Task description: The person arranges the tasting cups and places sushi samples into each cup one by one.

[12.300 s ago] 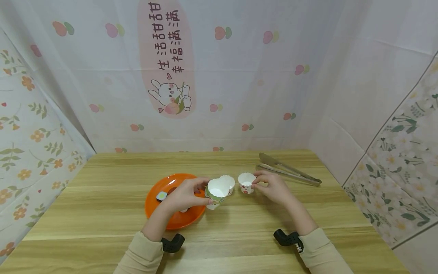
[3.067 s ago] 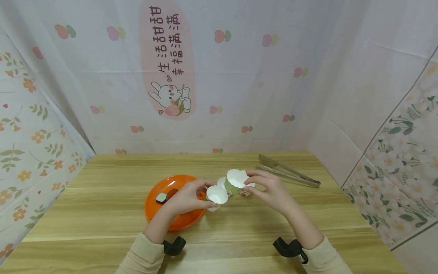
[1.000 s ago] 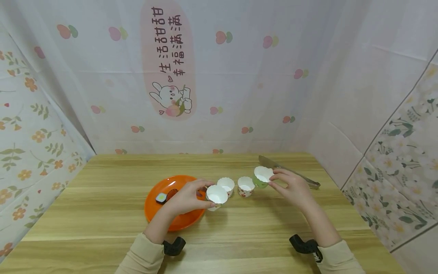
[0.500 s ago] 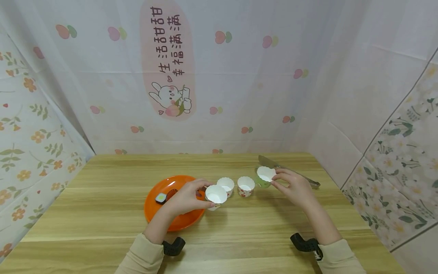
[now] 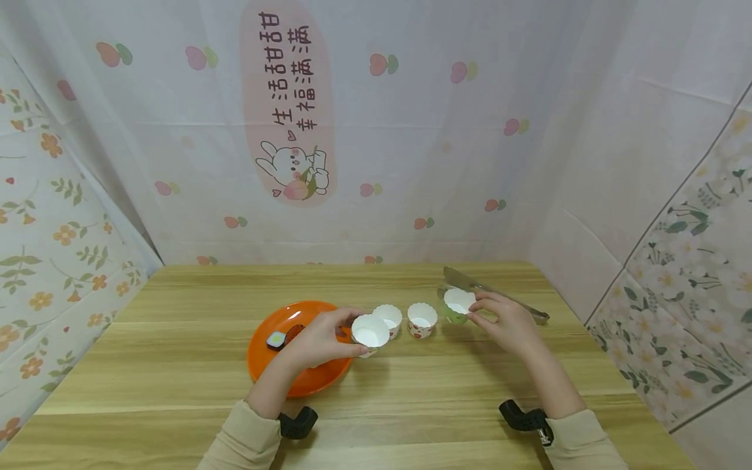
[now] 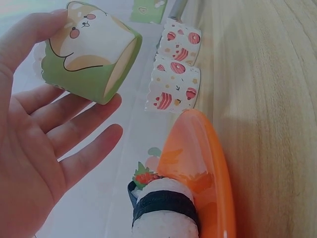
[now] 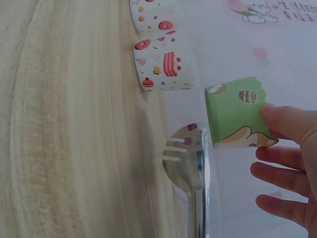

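Observation:
My left hand (image 5: 322,339) pinches a green paper baking cup (image 6: 91,52) with a cartoon dog print, held up over the right edge of the orange plate (image 5: 262,372). Between thumb and fingertips, my right hand (image 5: 506,324) holds another green baking cup (image 7: 237,116) by its rim, raised above the table in front of the tongs. Two white baking cups with red dessert prints, a left one (image 5: 388,320) and a right one (image 5: 422,321), stand upright side by side on the table between my hands. Both held cups have their white insides facing up.
Metal tongs (image 5: 527,308) lie at the back right, one fork-shaped end (image 7: 185,163) close below the right-hand cup. Sushi pieces sit on the plate, among them a small roll (image 5: 276,339) and a rice piece with a dark band (image 6: 165,206), partly behind my left hand.
Earlier my right hand was at the right printed cup, then held a green cup near the left one. It has since carried that cup rightward, slightly more in the last second. My left hand barely moved.

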### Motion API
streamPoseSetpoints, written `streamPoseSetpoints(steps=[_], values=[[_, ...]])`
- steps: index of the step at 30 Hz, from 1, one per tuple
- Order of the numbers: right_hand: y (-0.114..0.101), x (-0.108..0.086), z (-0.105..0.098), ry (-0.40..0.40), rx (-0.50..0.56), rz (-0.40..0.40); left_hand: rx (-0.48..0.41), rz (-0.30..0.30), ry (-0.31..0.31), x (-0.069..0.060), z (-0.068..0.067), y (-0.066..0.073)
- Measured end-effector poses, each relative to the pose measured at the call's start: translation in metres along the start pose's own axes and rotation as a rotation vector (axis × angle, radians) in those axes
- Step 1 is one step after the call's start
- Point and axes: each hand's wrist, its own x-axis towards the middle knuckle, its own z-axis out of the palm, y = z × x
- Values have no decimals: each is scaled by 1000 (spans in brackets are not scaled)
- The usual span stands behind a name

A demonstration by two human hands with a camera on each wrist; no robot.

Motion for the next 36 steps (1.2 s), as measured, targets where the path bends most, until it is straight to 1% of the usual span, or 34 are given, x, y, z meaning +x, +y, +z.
streamPoseSetpoints(steps=[6,12,19,25,30,36], values=[[4,-2,3,-57,1,30,14,-7,2,0,0,0],[7,-3,7,-68,3,35,16,-12,6,1,1,-3],[11,-4,10,-96,10,61,-6,-18,11,1,2,-3],[14,-6,14,-116,5,75,13,-26,18,1,2,-3],[14,-7,15,-117,-2,62,16,-29,23,1,1,-2],[14,-8,17,-144,-21,88,24,-25,21,1,1,-2]])
